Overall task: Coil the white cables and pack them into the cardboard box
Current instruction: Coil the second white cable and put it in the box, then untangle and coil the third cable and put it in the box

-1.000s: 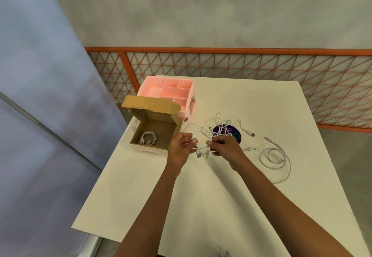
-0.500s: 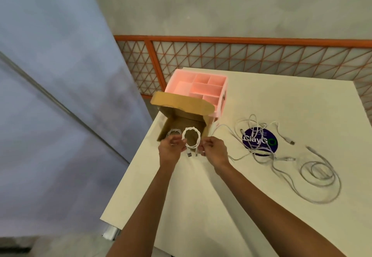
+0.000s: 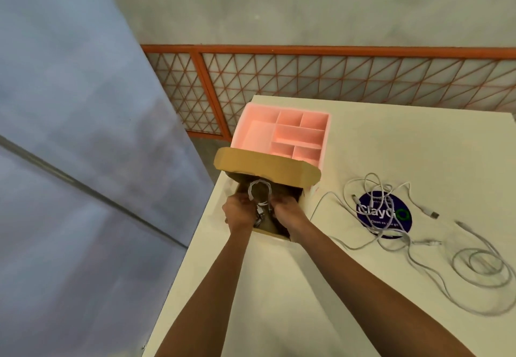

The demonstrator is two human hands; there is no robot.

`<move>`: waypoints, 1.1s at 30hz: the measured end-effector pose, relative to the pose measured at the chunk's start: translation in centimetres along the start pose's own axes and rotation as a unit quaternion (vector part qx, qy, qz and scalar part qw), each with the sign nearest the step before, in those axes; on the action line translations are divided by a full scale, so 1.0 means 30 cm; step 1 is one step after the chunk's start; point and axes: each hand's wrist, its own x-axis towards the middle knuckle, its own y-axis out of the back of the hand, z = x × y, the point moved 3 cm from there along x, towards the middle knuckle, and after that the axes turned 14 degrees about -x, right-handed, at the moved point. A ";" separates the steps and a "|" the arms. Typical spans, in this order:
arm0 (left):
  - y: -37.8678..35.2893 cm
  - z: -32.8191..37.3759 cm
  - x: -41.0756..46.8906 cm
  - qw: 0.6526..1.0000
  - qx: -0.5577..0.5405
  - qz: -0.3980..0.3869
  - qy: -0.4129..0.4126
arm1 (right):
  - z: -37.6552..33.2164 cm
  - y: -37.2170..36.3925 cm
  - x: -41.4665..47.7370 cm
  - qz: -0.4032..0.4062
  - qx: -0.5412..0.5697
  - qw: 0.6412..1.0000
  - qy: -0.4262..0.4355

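Head cam: left hand (image 3: 238, 215) and right hand (image 3: 285, 212) each pinch a side of the small coiled cable (image 3: 260, 192), loop upright, right at the open cardboard box (image 3: 271, 233) mouth. Drop's basically straight down. Loose cables (image 3: 402, 233) wait on the right.

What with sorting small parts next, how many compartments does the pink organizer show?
6 compartments: one large left, two far, one wide middle, two near; the cardboard box flap may hide more.

Over cardboard box (image 3: 268, 168), left hand (image 3: 240, 214) and right hand (image 3: 288, 212) pinch coiled cable (image 3: 250, 192).
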 end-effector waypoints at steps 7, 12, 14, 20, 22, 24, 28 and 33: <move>-0.040 -0.010 0.021 0.997 0.067 -0.015 -0.028 | 0.009 -0.021 0.076 -0.013 -0.015 1.000 -0.010; -0.044 -0.004 -0.006 0.993 0.104 -0.025 -0.048 | 0.008 0.001 0.047 -0.019 -0.056 0.998 -0.005; -0.040 -0.006 -0.034 0.992 0.098 -0.029 -0.076 | 0.013 0.016 0.018 -0.025 -0.067 0.997 0.013; -0.032 -0.034 -0.155 0.984 0.029 -0.035 -0.173 | 0.066 0.127 -0.107 -0.051 -0.096 0.992 0.065; -0.042 -0.031 -0.218 0.977 0.018 -0.035 -0.207 | 0.098 0.180 -0.149 -0.074 -0.099 0.989 0.074; -0.062 -0.039 -0.278 0.971 0.020 -0.037 -0.235 | 0.135 0.232 -0.195 -0.112 -0.106 0.985 0.082; -0.116 -0.049 -0.382 0.962 0.026 -0.048 -0.267 | 0.216 0.331 -0.263 -0.124 -0.145 0.980 0.062; -0.221 -0.028 -0.504 0.921 0.054 -0.146 -0.358 | 0.324 0.454 -0.257 0.121 -0.266 0.956 0.029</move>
